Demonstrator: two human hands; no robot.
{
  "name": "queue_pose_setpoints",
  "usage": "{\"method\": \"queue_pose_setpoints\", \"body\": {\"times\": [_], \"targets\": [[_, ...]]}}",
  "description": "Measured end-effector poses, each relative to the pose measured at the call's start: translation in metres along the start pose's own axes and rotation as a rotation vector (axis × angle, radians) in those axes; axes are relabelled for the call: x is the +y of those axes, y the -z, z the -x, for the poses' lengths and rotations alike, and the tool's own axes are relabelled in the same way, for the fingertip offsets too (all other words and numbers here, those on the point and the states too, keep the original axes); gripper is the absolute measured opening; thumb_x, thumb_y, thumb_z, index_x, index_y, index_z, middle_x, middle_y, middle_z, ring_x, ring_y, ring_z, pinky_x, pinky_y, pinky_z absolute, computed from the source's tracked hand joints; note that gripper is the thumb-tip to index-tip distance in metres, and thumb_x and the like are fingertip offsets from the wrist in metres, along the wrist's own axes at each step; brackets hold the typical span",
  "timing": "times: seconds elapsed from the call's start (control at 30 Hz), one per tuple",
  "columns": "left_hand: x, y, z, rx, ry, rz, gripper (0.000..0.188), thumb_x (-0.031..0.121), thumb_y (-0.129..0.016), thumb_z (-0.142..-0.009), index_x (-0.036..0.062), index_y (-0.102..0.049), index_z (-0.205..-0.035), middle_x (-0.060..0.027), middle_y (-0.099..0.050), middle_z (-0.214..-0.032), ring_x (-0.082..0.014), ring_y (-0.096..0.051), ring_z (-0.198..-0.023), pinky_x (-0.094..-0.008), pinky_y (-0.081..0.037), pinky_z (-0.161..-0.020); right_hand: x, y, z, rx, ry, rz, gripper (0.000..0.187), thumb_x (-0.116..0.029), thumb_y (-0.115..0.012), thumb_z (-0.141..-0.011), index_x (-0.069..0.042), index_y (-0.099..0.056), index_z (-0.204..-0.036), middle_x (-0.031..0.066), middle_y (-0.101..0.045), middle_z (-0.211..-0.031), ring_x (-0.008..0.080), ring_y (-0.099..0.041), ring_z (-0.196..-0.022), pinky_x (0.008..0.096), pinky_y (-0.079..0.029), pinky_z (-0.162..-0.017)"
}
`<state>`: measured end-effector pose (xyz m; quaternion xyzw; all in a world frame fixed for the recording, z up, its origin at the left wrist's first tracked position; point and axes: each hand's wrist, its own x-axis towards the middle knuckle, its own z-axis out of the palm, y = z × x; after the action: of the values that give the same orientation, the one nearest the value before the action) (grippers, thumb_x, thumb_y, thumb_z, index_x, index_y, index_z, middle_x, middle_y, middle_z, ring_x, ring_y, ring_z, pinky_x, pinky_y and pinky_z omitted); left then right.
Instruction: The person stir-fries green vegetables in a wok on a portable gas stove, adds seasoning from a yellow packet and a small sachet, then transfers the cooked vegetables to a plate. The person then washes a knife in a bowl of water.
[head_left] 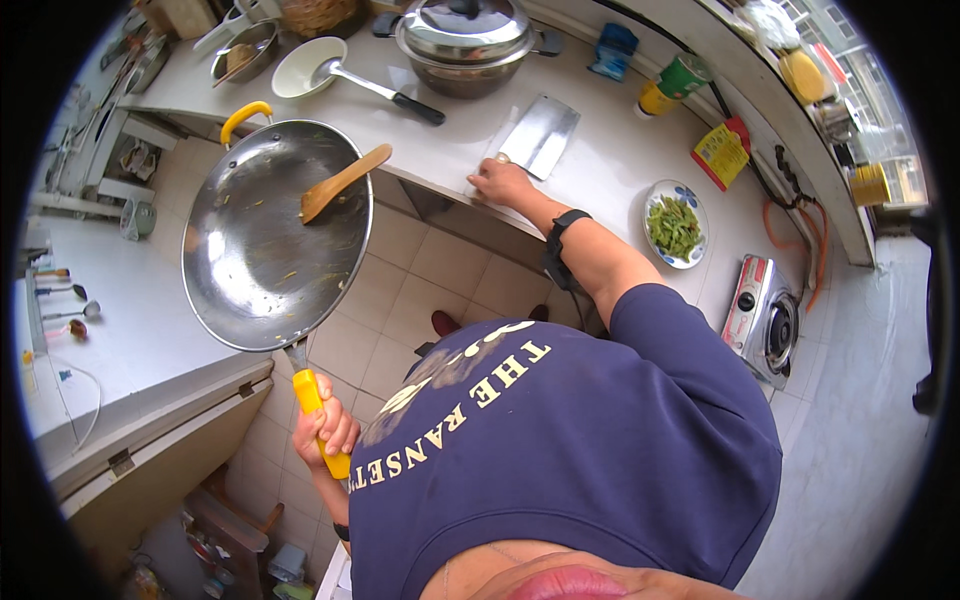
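Observation:
My left hand point(325, 430) is wrapped round the yellow handle of a wide metal wok point(265, 245), held out over the floor. Inside the wok, stained with yellow-green residue, a wooden spatula point(345, 184) leans across the right rim. At the counter's front edge, my right hand point(505, 183) has its fingers curled by the handle end of a cleaver point(543, 135). The hand hides most of that handle; the blade lies flat on the counter. Right of this stands a flowered plate point(653, 190) of cooked green vegetables point(674, 227).
On the white counter point(455, 150) are a lidded steel pot point(465, 50), a white-bowled ladle or pan point(312, 68), a green-yellow can point(675, 85) and a yellow-red packet point(722, 153). A portable gas stove point(765, 318) sits at the right. Another white worktop point(130, 330) borders the left.

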<state>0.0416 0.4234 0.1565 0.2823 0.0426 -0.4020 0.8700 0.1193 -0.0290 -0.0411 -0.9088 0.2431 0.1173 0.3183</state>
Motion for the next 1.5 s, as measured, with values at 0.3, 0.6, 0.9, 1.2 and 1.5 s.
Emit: {"method": "queue_pose_setpoints", "body": {"times": [0.3,0.6,0.9,1.2,1.5], "targets": [[0.039,0.043,0.004,-0.068,0.020,0.125,0.023,0.010,-0.049,-0.090,0.0044,-0.037,-0.109,0.0016,-0.042,-0.058,-0.0092,-0.044,-0.039,-0.0270,-0.043,-0.044,-0.009,0.021,0.054,0.132,-0.067,0.003,0.035,-0.043,-0.062,-0.082,-0.011,-0.059,-0.093,0.0102,-0.066,-0.085,0.0270,-0.064,-0.085,0.0379,-0.049,-0.075],[0.096,0.080,0.001,-0.075,-0.028,0.149,0.021,0.012,-0.047,-0.093,0.0049,-0.038,-0.110,0.0027,-0.041,-0.059,-0.0075,-0.043,-0.041,-0.0266,-0.044,-0.046,-0.142,0.115,0.167,-0.353,0.092,-0.540,0.013,-0.019,-0.064,-0.083,-0.010,-0.055,-0.085,-0.0045,-0.050,-0.070,0.0044,-0.047,-0.066,0.0227,-0.039,-0.059],[0.173,0.110,-0.041,-0.119,-0.177,0.343,0.019,0.011,-0.047,-0.091,0.0043,-0.039,-0.107,0.0023,-0.041,-0.060,-0.0079,-0.044,-0.043,-0.0270,-0.046,-0.050,-0.282,0.077,0.070,-0.796,0.245,-0.780,0.008,-0.013,-0.060,-0.088,-0.011,-0.055,-0.092,-0.0054,-0.053,-0.074,0.0031,-0.049,-0.061,0.0203,-0.040,-0.054],[0.335,0.157,-0.115,-0.041,-0.241,0.321,0.019,0.012,-0.048,-0.092,0.0043,-0.040,-0.107,0.0031,-0.041,-0.060,-0.0075,-0.042,-0.042,-0.0266,-0.044,-0.049,-0.421,-0.001,-0.114,-0.984,0.295,-0.731,0.005,-0.011,-0.060,-0.088,-0.011,-0.055,-0.089,-0.0070,-0.050,-0.076,0.0030,-0.046,-0.066,0.0208,-0.038,-0.058],[0.503,0.206,-0.177,0.011,-0.333,0.365,0.018,0.009,-0.045,-0.091,0.0036,-0.037,-0.107,0.0036,-0.042,-0.060,-0.0070,-0.046,-0.044,-0.0265,-0.046,-0.052,-0.591,-0.070,-0.274,-1.115,0.385,-0.721,0.007,-0.009,-0.060,-0.089,-0.010,-0.053,-0.088,-0.0054,-0.050,-0.066,0.0039,-0.045,-0.054,0.0216,-0.036,-0.050]]}}
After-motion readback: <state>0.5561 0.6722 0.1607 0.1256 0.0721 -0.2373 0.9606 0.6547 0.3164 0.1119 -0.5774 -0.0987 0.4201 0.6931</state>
